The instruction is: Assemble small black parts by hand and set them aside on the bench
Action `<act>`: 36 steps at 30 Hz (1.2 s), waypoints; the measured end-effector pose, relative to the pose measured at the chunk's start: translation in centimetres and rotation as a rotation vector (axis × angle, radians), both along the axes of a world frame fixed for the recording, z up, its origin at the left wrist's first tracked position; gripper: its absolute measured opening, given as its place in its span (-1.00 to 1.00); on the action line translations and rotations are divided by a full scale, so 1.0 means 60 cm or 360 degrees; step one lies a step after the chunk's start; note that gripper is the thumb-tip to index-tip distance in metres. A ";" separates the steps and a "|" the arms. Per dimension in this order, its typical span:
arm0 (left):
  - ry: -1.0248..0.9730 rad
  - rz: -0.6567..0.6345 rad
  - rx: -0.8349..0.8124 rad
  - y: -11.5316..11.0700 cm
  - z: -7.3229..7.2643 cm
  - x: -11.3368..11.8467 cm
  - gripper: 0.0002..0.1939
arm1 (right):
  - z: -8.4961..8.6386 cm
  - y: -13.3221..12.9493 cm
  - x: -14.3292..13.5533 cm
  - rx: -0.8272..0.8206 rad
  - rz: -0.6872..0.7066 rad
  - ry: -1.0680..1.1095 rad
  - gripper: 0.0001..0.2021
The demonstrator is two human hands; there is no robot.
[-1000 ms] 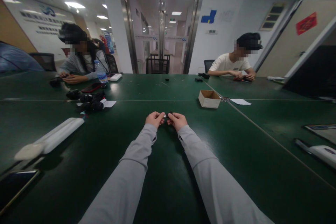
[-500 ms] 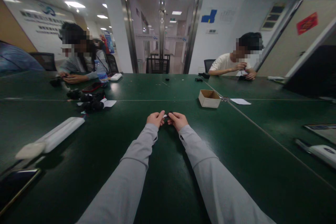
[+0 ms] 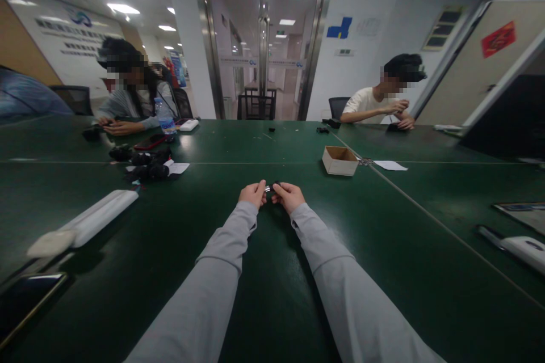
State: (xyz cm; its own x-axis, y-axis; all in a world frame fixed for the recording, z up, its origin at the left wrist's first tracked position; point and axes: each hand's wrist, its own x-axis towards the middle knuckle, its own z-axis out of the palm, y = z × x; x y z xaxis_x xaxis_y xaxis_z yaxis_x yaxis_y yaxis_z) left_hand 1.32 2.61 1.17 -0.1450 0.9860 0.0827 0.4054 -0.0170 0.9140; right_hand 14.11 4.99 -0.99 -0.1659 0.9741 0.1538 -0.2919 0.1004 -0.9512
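Over the middle of the green table (image 3: pixel 272 144), my left hand (image 3: pixel 252 194) and my right hand (image 3: pixel 288 197) are held close together, thumbs and fingers pinched. Between them is a small piece with a shiny silver part (image 3: pixel 267 188) on the left and a black part (image 3: pixel 276 185) on the right. My left fingers close on the silver end, my right fingers on the black end. Most of the piece is hidden by the fingers, and its kind cannot be made out.
An open cardboard box (image 3: pixel 340 165) stands right of my hands, near a white paper (image 3: pixel 389 165). Black devices (image 3: pixel 149 164) lie left, beyond a white power strip (image 3: pixel 106 215) and a phone (image 3: pixel 32 300). Two people sit across the table, near a water bottle (image 3: pixel 165 119).
My left hand has shifted very slightly to the right; both hands keep their pinch on the small piece. The seated person at the right has moved a hand a little.
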 end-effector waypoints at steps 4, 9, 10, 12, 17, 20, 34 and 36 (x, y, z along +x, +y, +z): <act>0.0016 -0.0026 0.0092 -0.002 -0.002 0.001 -0.60 | -0.004 0.004 0.001 -0.0008 -0.0042 -0.0003 -0.60; -0.0241 -0.0030 0.0150 0.002 -0.012 0.000 -0.70 | -0.004 0.005 0.001 -0.0023 -0.0096 0.0015 -0.61; -0.0309 -0.0046 0.0169 0.005 -0.015 -0.001 -0.71 | -0.003 0.004 0.001 -0.0029 -0.0102 0.0017 -0.61; -0.0405 -0.0101 0.0257 0.011 -0.022 -0.007 -0.70 | -0.001 0.003 0.001 -0.0042 -0.0112 0.0022 -0.60; -0.0494 -0.0299 0.0485 0.018 -0.025 -0.017 -0.66 | 0.001 0.002 0.000 -0.0055 -0.0105 0.0035 -0.59; -0.0652 -0.0276 0.0308 0.015 -0.019 -0.012 -0.57 | -0.001 0.002 0.001 -0.0043 -0.0112 0.0035 -0.59; -0.0509 -0.0183 0.0122 0.003 -0.011 0.000 -0.72 | 0.002 0.001 0.000 -0.0026 -0.0105 -0.0006 -0.61; -0.0427 -0.0238 0.0211 0.004 -0.013 0.000 -0.71 | 0.003 0.001 0.000 -0.0043 -0.0116 -0.0012 -0.61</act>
State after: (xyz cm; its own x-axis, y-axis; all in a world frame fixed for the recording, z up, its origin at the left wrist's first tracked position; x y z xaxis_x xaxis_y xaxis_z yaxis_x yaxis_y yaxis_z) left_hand 1.31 2.85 0.42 -0.0336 0.9812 0.1903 0.1347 -0.1842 0.9736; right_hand 14.12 5.02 -0.79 -0.0955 0.9874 0.1264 -0.2776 0.0955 -0.9559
